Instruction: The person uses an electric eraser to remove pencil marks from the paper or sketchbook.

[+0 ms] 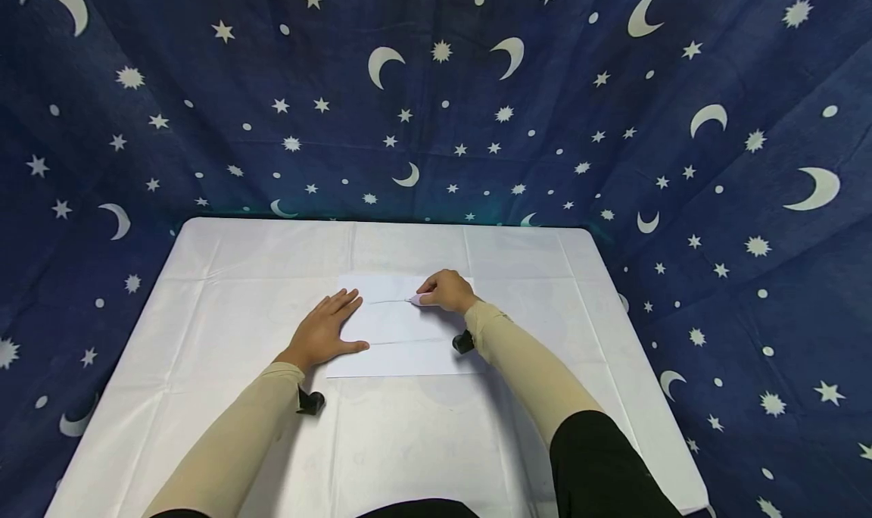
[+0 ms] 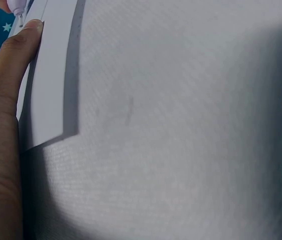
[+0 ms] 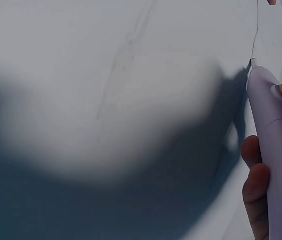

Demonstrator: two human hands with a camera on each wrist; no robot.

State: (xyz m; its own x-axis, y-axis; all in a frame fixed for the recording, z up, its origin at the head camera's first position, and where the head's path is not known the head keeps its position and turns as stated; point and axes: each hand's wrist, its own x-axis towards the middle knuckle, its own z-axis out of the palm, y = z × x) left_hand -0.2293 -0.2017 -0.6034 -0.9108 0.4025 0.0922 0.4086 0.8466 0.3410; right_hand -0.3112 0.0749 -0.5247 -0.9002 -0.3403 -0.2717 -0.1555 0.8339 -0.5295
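Note:
A white sheet of paper (image 1: 398, 359) lies on the table, with two thin lines running across it. My left hand (image 1: 325, 332) lies flat on its left side, fingers spread; in the left wrist view the thumb (image 2: 23, 42) presses near the paper's edge. My right hand (image 1: 446, 291) grips a lavender utility knife (image 3: 281, 150), the thumb on its slider button. The knife's small tip touches the paper at the right end of the upper line, which looks like a slit. My right palm is hidden in the right wrist view.
A white cloth with fold creases covers the table (image 1: 422, 427). Behind and beside it hangs a dark blue curtain (image 1: 450, 147) with moons and stars. A black wrist camera (image 1: 463, 342) sits at the right wrist, another camera (image 1: 311, 403) at the left.

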